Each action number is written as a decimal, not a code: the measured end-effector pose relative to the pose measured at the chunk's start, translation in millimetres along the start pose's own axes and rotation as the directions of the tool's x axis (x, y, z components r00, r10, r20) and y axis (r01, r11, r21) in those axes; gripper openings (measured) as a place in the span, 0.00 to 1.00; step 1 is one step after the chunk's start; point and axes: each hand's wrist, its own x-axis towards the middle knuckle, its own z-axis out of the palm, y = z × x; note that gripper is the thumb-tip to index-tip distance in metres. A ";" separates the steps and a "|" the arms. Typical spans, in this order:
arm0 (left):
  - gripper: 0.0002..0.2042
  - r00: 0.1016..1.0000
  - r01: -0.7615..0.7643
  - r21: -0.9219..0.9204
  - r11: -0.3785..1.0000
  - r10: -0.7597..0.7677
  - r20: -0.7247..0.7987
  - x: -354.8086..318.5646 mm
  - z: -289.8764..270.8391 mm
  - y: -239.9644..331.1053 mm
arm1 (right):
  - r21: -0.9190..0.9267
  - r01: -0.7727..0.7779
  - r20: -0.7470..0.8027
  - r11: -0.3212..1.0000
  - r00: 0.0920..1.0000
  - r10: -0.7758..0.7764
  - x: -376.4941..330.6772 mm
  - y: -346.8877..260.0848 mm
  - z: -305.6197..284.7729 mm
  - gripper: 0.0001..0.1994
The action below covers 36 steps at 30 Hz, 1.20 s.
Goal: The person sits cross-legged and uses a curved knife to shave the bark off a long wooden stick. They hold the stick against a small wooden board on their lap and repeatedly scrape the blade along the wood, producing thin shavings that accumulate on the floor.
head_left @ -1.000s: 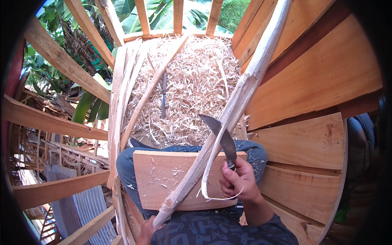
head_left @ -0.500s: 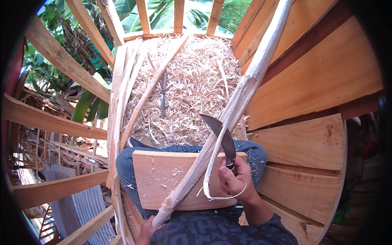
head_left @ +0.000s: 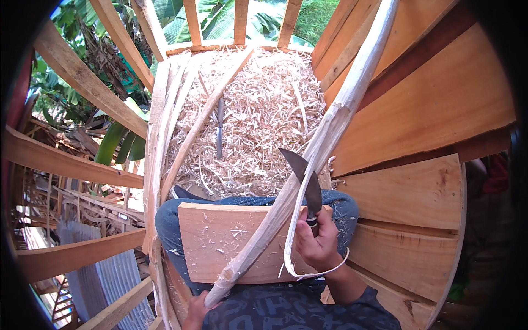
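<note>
While right hand (head_left: 320, 246) grips knife (head_left: 314, 197), slanting pole (head_left: 264, 228)

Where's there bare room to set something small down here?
The left part of the lap board, between its left edge and the pole, is the freest patch, though wood chips dot it. The board's right side is crowded by the right hand, knife and peeled strip. Beyond the knees, shavings spread around a dark tool and a stick.
</note>
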 end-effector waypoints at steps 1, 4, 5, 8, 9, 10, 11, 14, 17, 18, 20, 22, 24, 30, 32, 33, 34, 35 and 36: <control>0.18 1.000 -0.006 0.007 1.000 0.006 -0.002 -0.6 0.8 -1.5 | -0.080 0.048 -0.021 0.996 0.999 -0.050 0.2 -1.0 0.8 0.04; 0.18 1.000 -0.025 0.031 0.999 0.025 -0.007 1.3 1.4 -2.1 | -0.281 0.177 -0.053 0.943 0.978 -0.199 4.2 -4.9 2.9 0.04; 0.18 1.000 -0.027 0.043 0.999 0.027 -0.009 1.5 0.6 -1.0 | -0.321 0.215 -0.051 0.923 0.969 -0.243 6.7 -5.7 3.8 0.04; 0.18 1.000 -0.024 0.034 0.999 0.024 -0.014 3.6 -2.6 5.7 | 0.004 -0.008 0.051 1.000 0.999 0.008 5.2 -11.4 -3.0 0.03; 0.18 1.000 -0.020 0.024 1.000 0.021 -0.017 3.5 -3.3 7.1 | 0.173 -0.162 0.142 0.972 0.980 0.138 3.7 -15.9 -7.0 0.03; 0.18 1.000 -0.015 0.025 1.000 0.015 -0.022 2.8 -3.6 7.0 | 0.378 -0.234 0.216 0.896 0.963 0.161 4.9 -24.2 -9.0 0.04; 0.18 1.000 -0.013 0.024 1.000 0.014 -0.025 3.4 -2.6 6.9 | 0.429 -0.290 0.251 0.855 0.948 0.196 5.0 -31.7 -11.4 0.04; 0.18 1.000 -0.010 0.036 0.999 0.011 -0.025 2.5 -1.8 6.1 | 0.524 -0.394 0.320 0.755 0.913 0.254 4.2 -42.1 -12.0 0.04; 0.18 1.000 -0.012 0.058 0.998 0.012 -0.011 1.1 0.0 1.3 | 0.292 -0.180 0.143 0.940 0.979 0.143 4.7 -28.7 -7.1 0.04; 0.18 1.000 -0.014 0.066 0.998 0.014 -0.004 2.1 0.3 -0.6 | 0.212 -0.163 0.085 0.964 0.985 0.148 3.9 -25.7 -7.6 0.04; 0.18 1.000 -0.012 0.062 0.998 0.013 -0.011 2.8 1.4 -1.7 | 0.009 -0.053 0.009 0.999 0.999 0.053 3.4 -14.1 -8.7 0.05; 0.18 1.000 -0.009 0.047 0.999 0.010 -0.018 3.5 2.4 -0.6 | -0.164 0.048 -0.027 0.985 0.998 -0.053 4.3 -11.5 -8.8 0.05; 0.18 1.000 0.005 0.026 1.000 -0.004 -0.030 -0.9 1.2 1.4 | -0.291 0.140 -0.022 0.946 0.988 -0.153 6.8 -11.2 -3.9 0.06; 0.18 1.000 0.010 0.017 1.000 -0.009 -0.026 -2.8 2.5 -2.9 | -0.149 0.075 -0.007 0.986 0.997 -0.077 10.6 -8.4 -5.6 0.05; 0.18 1.000 0.001 0.002 1.000 -0.001 -0.013 3.5 0.5 3.0 | 0.185 -0.218 0.135 0.958 0.971 0.195 9.0 -26.1 -12.3 0.04; 0.18 1.000 -0.004 -0.005 1.000 0.004 -0.006 6.4 -0.2 5.0 | 0.292 -0.271 0.187 0.917 0.957 0.223 10.2 -36.6 -16.2 0.05; 0.18 1.000 0.006 -0.005 1.000 -0.006 -0.020 1.8 -0.4 5.0 | 0.389 -0.332 0.261 0.859 0.934 0.243 12.2 -45.3 -17.6 0.05; 0.18 1.000 0.005 -0.002 1.000 -0.005 -0.021 1.4 -1.2 3.9 | 0.481 -0.386 0.320 0.787 0.913 0.252 12.5 -48.6 -20.4 0.05; 0.18 1.000 0.003 0.001 1.000 -0.003 -0.022 1.5 -2.0 3.4 | 0.481 -0.362 0.310 0.799 0.922 0.231 12.4 -45.9 -19.2 0.05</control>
